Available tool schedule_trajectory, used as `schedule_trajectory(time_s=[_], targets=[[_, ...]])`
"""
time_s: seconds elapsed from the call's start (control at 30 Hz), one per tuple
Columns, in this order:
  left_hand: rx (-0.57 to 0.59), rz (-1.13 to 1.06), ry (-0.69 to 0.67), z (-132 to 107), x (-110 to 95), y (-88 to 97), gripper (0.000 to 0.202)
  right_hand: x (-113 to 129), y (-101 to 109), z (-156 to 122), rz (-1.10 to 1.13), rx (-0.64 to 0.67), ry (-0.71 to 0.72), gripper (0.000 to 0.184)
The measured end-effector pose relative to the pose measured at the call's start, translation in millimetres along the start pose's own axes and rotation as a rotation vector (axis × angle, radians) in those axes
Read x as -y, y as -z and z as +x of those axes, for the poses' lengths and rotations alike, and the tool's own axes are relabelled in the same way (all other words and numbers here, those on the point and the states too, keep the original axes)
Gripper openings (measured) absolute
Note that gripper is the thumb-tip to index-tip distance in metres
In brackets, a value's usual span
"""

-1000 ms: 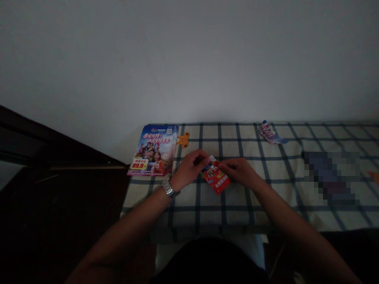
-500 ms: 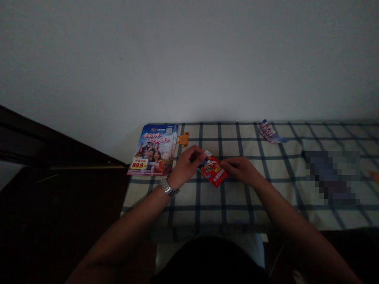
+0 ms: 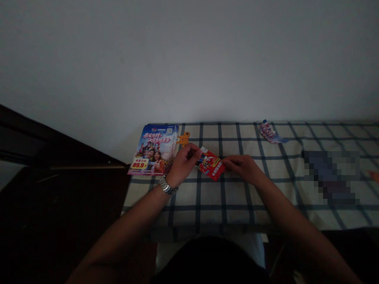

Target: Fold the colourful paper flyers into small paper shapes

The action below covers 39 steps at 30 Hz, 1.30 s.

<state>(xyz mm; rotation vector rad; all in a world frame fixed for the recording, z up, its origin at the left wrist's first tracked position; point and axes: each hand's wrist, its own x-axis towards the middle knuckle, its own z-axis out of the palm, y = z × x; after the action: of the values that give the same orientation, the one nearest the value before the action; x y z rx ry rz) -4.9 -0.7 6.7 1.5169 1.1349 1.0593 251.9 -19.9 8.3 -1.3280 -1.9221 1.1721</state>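
I see the red card [image 3: 212, 165] to the right of the flyer stack [image 3: 154, 152], spanning the gap between both grips. The left hand [image 3: 183, 163] has its grip clamped on the end nearest the stack; the right hand [image 3: 241, 166] pinches the edge farther from the stack. Beside the stack's right edge I make out an orange bear shape [image 3: 184, 139]; a crumpled scrap [image 3: 269, 133] lies well right of the stack on the cloth-covered bench [image 3: 183, 213].
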Motion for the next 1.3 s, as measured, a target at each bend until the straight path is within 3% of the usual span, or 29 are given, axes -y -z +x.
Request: schedule_trajectory(time_s=[0.5,0.7,0.87,1.0,1.1,1.2,1.3], targets=[[-0.001,0.029,-0.008,-0.8,1.2,-1.3,0.019,-4.3,-1.8,0.8,0.008,-0.101,0.025,0.037],[-0.015,0.046,-0.014,1.1,5.4,-0.5,0.019,-6.7,-7.0,3.2,0.134,-0.189,0.024,0.034],[0.023,0.128,-0.044,0.8,8.7,-0.7,0.017,-11.4,-5.8,5.0,0.107,-0.257,0.050,0.025],[-0.002,0.222,-0.130,-0.6,8.5,-1.0,0.024,-13.9,-2.0,5.2,0.065,-0.300,0.046,0.022],[-0.045,0.440,-0.271,-2.0,5.5,0.3,0.029,-15.5,0.4,5.4,-0.005,-0.333,0.034,0.021],[0.050,0.596,-0.409,-2.6,3.7,1.6,0.024,-18.1,1.3,6.4,-0.088,-0.349,0.046,0.020],[0.195,0.664,-0.479,-2.3,6.7,1.3,0.033,-20.1,1.4,7.9,-0.200,-0.346,0.101,0.019]])
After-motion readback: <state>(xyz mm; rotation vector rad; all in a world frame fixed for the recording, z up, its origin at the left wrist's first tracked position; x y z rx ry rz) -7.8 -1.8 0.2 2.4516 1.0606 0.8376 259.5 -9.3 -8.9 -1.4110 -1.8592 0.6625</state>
